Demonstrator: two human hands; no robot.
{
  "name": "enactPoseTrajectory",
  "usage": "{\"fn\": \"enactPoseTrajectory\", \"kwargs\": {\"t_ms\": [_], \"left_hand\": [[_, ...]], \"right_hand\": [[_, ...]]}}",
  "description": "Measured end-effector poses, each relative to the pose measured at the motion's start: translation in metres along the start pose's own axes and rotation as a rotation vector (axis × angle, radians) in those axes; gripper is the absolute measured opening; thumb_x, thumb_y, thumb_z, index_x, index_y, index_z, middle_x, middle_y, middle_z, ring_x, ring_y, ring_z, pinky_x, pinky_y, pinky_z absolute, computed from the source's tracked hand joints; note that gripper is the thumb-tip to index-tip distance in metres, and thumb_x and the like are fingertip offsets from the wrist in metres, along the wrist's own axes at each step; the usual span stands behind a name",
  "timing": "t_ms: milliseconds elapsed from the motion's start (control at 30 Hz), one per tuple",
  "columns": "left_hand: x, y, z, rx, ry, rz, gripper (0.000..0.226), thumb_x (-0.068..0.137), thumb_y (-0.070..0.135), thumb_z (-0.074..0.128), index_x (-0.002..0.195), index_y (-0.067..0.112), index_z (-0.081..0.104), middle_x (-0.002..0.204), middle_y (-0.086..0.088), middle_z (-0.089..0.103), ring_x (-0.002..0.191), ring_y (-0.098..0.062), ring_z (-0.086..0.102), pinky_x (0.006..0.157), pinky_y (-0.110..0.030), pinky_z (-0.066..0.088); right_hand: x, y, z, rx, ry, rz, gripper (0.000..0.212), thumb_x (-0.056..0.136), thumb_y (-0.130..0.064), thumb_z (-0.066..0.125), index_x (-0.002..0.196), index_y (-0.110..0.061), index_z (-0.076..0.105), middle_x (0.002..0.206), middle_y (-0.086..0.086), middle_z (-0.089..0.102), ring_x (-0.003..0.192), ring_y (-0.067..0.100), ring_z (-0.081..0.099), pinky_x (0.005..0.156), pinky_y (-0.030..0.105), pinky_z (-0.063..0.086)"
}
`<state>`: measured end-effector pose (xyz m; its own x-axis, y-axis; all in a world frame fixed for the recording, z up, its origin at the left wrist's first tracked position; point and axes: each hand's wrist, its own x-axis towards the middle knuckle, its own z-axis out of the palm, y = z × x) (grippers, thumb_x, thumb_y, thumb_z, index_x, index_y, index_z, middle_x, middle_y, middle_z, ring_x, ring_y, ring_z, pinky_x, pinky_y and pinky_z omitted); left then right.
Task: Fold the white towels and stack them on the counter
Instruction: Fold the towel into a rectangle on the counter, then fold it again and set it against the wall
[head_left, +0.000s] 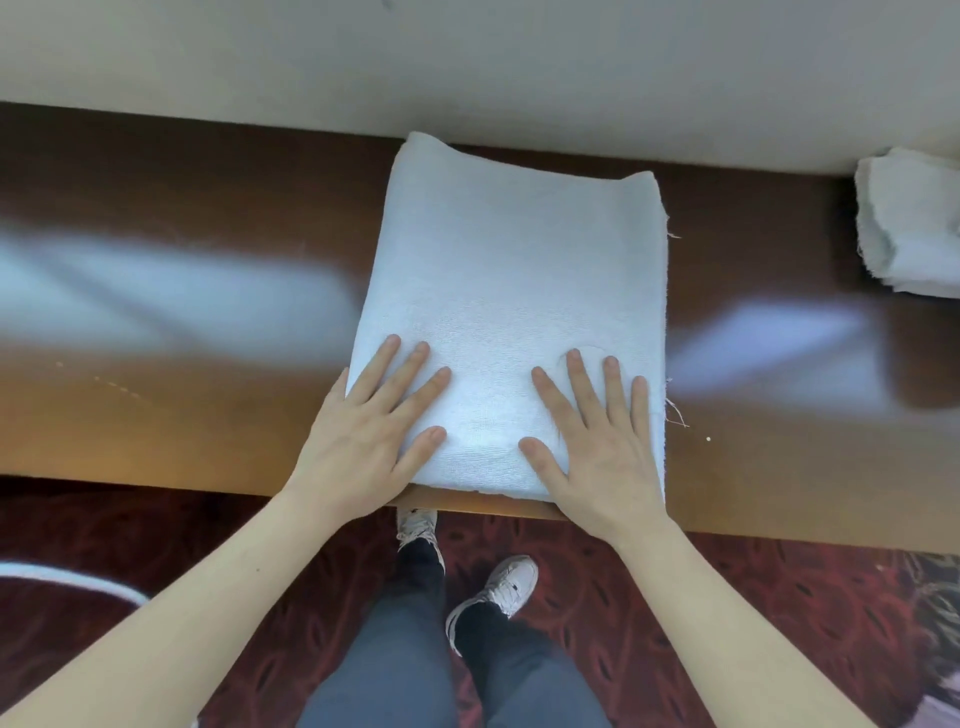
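A folded white towel (509, 291) lies flat on the brown wooden worktop (182, 312). It reaches from the near edge almost to the far edge, where the worktop meets a pale wall (467, 62). Its far end curls up slightly against that wall.

The left hand (363, 441) lies palm down on the towel's near left corner. Its fingers (410, 369) are straight and spread, pointing toward the far edge, and the heel of the hand hangs past the towel's left side. The right hand (602, 452) lies palm down on the near right corner, its fingers (576, 379) also straight and fanned apart. A bare strip of towel shows between the two hands. Neither hand pinches the cloth.

A second bundle of white towels (909, 228) sits at the far right edge of the worktop, well apart from the first. Below the near edge are grey trousers (395, 675), white shoes (511, 582) and a dark red patterned carpet (727, 623).
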<state>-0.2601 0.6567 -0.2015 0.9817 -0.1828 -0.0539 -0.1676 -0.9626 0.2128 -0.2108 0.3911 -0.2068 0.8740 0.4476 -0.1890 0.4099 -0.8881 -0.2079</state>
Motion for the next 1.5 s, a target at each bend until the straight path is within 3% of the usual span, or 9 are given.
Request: {"fn": "enactPoseTrajectory", "kwargs": {"t_ms": [367,667,800,900,1067,1167,1233,1367,1500], "left_hand": [[-0.037,0.012,0.008,-0.016,0.025,0.065,0.092,0.07,0.082,0.063,0.147,0.036,0.046,0.159,0.003,0.035,0.151,-0.027,0.021,0.079,-0.041,0.041],[-0.04,0.009,0.021,-0.063,0.259,0.157,0.075,0.06,0.061,0.087,0.125,0.033,0.065,0.136,0.005,0.061,0.13,-0.029,0.052,0.065,-0.04,0.048],[-0.033,0.007,0.019,-0.126,0.328,0.192,0.047,0.072,0.061,0.076,0.108,0.029,0.076,0.121,0.008,0.07,0.116,-0.028,0.06,0.071,-0.042,0.057],[-0.03,0.011,-0.004,-0.191,0.307,0.14,0.049,0.067,0.069,0.066,0.098,0.033,0.079,0.11,0.017,0.072,0.111,-0.015,0.058,0.076,-0.029,0.056],[-0.024,0.013,-0.025,-0.337,0.024,-0.089,0.053,0.053,0.07,0.08,0.1,0.045,0.076,0.105,0.036,0.065,0.113,0.008,0.045,0.089,-0.025,0.05],[-0.016,0.011,-0.039,-0.352,-0.089,-0.174,0.06,0.048,0.07,0.083,0.103,0.05,0.073,0.109,0.025,0.058,0.109,0.008,0.049,0.093,-0.018,0.041],[-0.008,0.013,-0.052,-0.318,-0.157,-0.194,0.064,0.048,0.074,0.08,0.105,0.048,0.072,0.109,0.02,0.055,0.104,0.006,0.05,0.089,-0.018,0.039],[0.009,0.015,-0.071,-0.282,-0.291,-0.239,0.063,0.044,0.085,0.073,0.081,0.034,0.076,0.09,0.007,0.065,0.086,-0.006,0.057,0.077,-0.034,0.052],[0.027,0.015,-0.095,-0.286,-0.397,-0.284,0.07,0.045,0.082,0.076,0.071,0.018,0.069,0.065,-0.002,0.06,0.061,-0.016,0.054,0.056,-0.031,0.041]], "right_hand": [[-0.028,0.003,0.007,-0.114,-0.064,-0.199,0.095,0.081,-0.086,0.034,0.156,-0.039,0.001,0.166,-0.003,-0.008,0.149,0.039,-0.015,0.117,0.065,0.001],[-0.037,0.012,0.015,-0.121,0.011,-0.284,0.093,0.08,-0.072,0.055,0.157,-0.034,0.018,0.165,0.001,0.015,0.149,0.045,0.008,0.115,0.069,0.011],[-0.038,0.015,0.014,-0.114,0.015,-0.304,0.085,0.082,-0.063,0.059,0.155,-0.032,0.027,0.162,0.002,0.025,0.145,0.047,0.02,0.113,0.07,0.017],[-0.042,0.015,-0.001,-0.087,0.019,-0.311,0.07,0.089,-0.055,0.051,0.153,-0.032,0.033,0.158,0.001,0.034,0.143,0.046,0.028,0.113,0.067,0.022],[-0.033,0.016,-0.014,0.038,-0.178,-0.263,0.064,0.092,-0.066,0.026,0.151,-0.042,0.029,0.156,-0.008,0.036,0.146,0.039,0.026,0.117,0.058,0.018],[-0.025,0.016,-0.029,0.129,-0.237,-0.219,0.063,0.09,-0.071,0.028,0.149,-0.049,0.027,0.158,-0.015,0.029,0.151,0.028,0.016,0.12,0.048,0.011],[-0.019,0.016,-0.042,0.19,-0.296,-0.194,0.057,0.092,-0.065,0.036,0.147,-0.055,0.027,0.158,-0.019,0.027,0.151,0.022,0.014,0.121,0.042,0.01],[-0.011,0.016,-0.064,0.238,-0.332,-0.136,0.047,0.093,-0.065,0.041,0.139,-0.064,0.033,0.141,-0.009,0.053,0.132,0.022,0.045,0.104,0.035,0.036],[-0.002,0.016,-0.094,0.34,-0.346,-0.143,0.04,0.096,-0.057,0.049,0.136,-0.057,0.045,0.138,-0.022,0.055,0.128,0.01,0.049,0.1,0.025,0.039]]}}
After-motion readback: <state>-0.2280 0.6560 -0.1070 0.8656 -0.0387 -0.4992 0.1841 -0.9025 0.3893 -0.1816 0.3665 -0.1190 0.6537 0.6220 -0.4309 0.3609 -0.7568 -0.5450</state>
